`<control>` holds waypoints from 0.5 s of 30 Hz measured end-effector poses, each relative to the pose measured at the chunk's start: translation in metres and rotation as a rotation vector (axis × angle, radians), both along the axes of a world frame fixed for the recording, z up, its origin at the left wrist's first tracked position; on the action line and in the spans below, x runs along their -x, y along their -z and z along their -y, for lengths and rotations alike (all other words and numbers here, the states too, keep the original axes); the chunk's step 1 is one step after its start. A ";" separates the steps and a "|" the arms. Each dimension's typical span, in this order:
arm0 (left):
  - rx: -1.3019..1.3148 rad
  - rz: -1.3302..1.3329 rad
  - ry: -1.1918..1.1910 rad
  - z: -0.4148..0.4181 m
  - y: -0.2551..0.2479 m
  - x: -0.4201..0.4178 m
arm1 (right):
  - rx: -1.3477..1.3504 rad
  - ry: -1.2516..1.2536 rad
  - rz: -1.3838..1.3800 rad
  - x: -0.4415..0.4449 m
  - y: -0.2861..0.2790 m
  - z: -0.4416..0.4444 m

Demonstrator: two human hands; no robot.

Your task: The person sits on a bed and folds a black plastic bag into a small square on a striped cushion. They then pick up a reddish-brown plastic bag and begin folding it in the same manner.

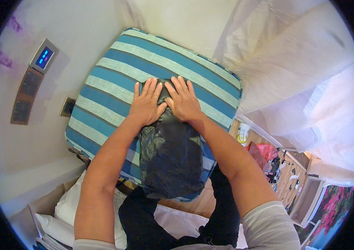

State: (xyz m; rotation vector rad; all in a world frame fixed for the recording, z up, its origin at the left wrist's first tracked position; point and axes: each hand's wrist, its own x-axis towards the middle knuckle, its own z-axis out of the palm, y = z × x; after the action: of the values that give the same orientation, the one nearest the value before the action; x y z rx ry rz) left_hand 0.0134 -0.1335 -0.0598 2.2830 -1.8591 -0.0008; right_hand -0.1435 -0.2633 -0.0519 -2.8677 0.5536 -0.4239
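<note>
A black plastic bag (172,162) lies lengthwise on a striped blue and pale cushioned surface (111,81), its near end at the edge by my knees. My left hand (146,103) rests palm down on the far left part of the bag, fingers spread a little. Beside it, my right hand (183,100) presses flat on the far right part, fingers apart. The two thumbs nearly meet over the plastic. A blurred dark patch covers part of the bag just below my hands. Whether anything is inside the bag cannot be told.
A lit digital display (44,58) and switch plates (27,93) are on the left wall. Pale sheer fabric (289,68) hangs at right. On the wooden floor lie a red plastic bag (267,151) and scattered scraps. White bags (70,203) stand at lower left.
</note>
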 end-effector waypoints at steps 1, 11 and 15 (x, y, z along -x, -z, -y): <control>0.001 -0.006 0.001 -0.002 -0.002 0.000 | 0.000 0.012 -0.007 0.004 0.000 0.000; -0.045 0.051 -0.067 -0.022 -0.019 -0.007 | -0.015 0.061 -0.042 0.029 -0.005 -0.001; -0.023 0.068 0.061 -0.001 -0.048 0.009 | 0.017 0.047 -0.038 0.036 -0.002 0.003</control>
State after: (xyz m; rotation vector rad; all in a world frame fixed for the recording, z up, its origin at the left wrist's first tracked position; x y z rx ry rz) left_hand 0.0045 -0.1327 -0.0118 2.2670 -1.9714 0.0475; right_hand -0.1796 -0.2667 -0.0500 -2.8892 0.6279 -0.3842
